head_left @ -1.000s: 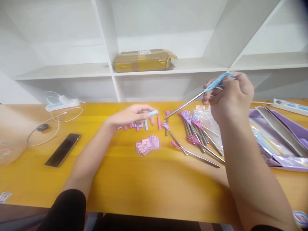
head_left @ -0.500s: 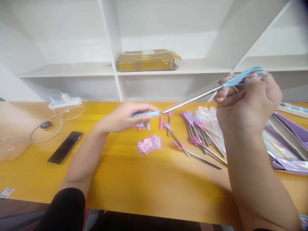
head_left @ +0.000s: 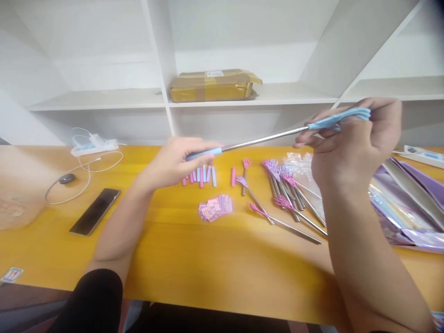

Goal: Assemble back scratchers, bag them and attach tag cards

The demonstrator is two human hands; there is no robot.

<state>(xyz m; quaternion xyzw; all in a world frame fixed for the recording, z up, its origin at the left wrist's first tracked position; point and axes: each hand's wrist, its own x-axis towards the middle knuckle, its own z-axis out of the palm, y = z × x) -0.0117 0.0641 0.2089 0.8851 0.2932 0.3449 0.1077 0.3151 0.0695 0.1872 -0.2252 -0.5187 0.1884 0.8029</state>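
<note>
Gripping the blue claw (head_left: pixel 322 123), the right hand (head_left: pixel 357 157) was closed, its thumb along the claw's underside, which left the steel rod (head_left: pixel 265 138) bare between the hands. The left hand (head_left: pixel 169 164) was nearly shut, pinching a blue tube (head_left: pixel 206 153) between thumb and fingers; the tube met the rod's far end, though how deeply the rod sat in it could not be told. Held at both ends above the table (head_left: pixel 222 273), the rod was supported across its length and sloped down to the left, nearly in line with the tube. Beneath the left hand, short tubes (head_left: pixel 203 174) lay side by side, well within its reach, with a pink tube (head_left: pixel 233 176) just apart. Nearer the body was a loose stack of cards (head_left: pixel 217 208). Steel scratchers (head_left: pixel 283 202) lay mostly claws-away beside clear bags (head_left: pixel 298 163), on the right hand's side. Farther out, a phone (head_left: pixel 95 211) rested at the left, apart from the work, and a taped box (head_left: pixel 211 88) sat on the shelf (head_left: pixel 294 92).
</note>
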